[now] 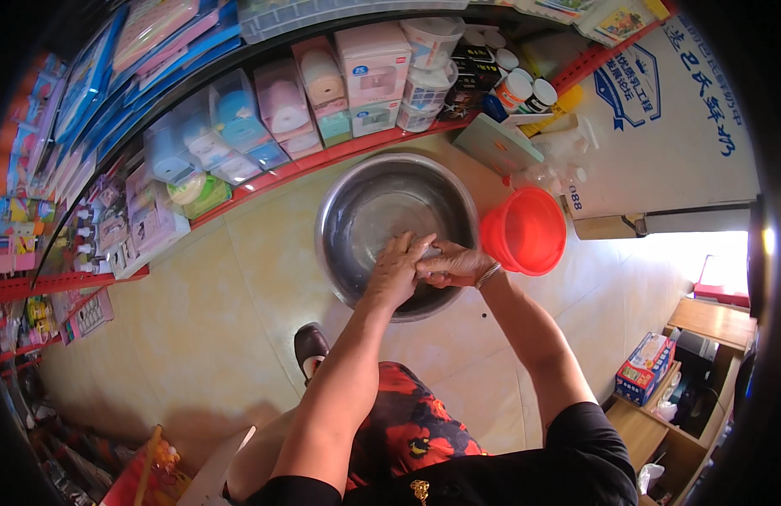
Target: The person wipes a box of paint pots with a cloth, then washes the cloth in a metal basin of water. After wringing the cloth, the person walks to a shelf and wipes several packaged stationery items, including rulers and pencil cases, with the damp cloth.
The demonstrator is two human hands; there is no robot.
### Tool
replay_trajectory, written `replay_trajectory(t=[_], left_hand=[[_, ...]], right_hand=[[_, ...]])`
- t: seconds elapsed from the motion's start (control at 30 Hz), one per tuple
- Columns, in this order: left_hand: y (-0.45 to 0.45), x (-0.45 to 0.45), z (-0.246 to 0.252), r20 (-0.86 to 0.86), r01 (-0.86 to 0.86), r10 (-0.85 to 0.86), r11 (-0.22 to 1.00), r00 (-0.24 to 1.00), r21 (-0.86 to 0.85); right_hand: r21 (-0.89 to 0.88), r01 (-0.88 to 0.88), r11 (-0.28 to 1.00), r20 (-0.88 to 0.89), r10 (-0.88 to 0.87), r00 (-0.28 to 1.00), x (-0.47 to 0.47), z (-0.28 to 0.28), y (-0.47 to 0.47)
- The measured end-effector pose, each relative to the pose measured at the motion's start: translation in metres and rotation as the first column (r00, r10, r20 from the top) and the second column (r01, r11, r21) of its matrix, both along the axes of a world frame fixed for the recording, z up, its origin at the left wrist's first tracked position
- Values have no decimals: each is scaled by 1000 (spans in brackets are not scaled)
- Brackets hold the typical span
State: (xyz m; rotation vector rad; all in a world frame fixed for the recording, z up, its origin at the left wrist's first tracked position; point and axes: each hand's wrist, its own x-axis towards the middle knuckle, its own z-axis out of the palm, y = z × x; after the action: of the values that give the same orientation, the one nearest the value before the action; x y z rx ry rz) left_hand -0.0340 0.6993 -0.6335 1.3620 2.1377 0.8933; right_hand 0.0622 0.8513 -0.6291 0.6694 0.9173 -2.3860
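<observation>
My left hand [395,269] and my right hand [458,262] meet over the right side of a round stainless steel basin [343,190]. The left hand lies against the right, its fingers over the right hand's fingers and palm. A small pale patch shows between them; I cannot tell whether it is soap, foam or wet skin. The right wrist wears a silver bracelet [487,276]. Below the hands the basin's inside looks wet or shiny, and the forearms cross its near rim. Touching or almost touching the basin's right side is a red plastic bucket [530,231].
Boxed goods [372,69] and tissue rolls [235,114] fill a red-edged shelf [358,152] beyond the basin. A large carton [675,139] with plastic bottles [554,177] before it stands at right. A wooden cabinet [637,436] is at lower right. The floor [257,272] is tiled.
</observation>
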Motion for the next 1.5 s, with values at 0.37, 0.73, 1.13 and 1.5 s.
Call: replay_trajectory(t=[0.37,0.73,1.13,1.5], left_hand=[[17,1,1,-222,-136,15,830,975,-541],[6,4,-15,281,3,177,842,943,-539],[-1,11,-29,291,8,20,996,956,-94],[16,9,12,-296,-151,131,987,946,-46]], right_hand=[[916,-357,180,134,703,699,-32,-5,7],[839,365,-404,92,766,636,-11,-13,-19],[440,-9,898,157,-67,985,3,-31,-14],[94,-147,985,25,146,989,-8,23,3]])
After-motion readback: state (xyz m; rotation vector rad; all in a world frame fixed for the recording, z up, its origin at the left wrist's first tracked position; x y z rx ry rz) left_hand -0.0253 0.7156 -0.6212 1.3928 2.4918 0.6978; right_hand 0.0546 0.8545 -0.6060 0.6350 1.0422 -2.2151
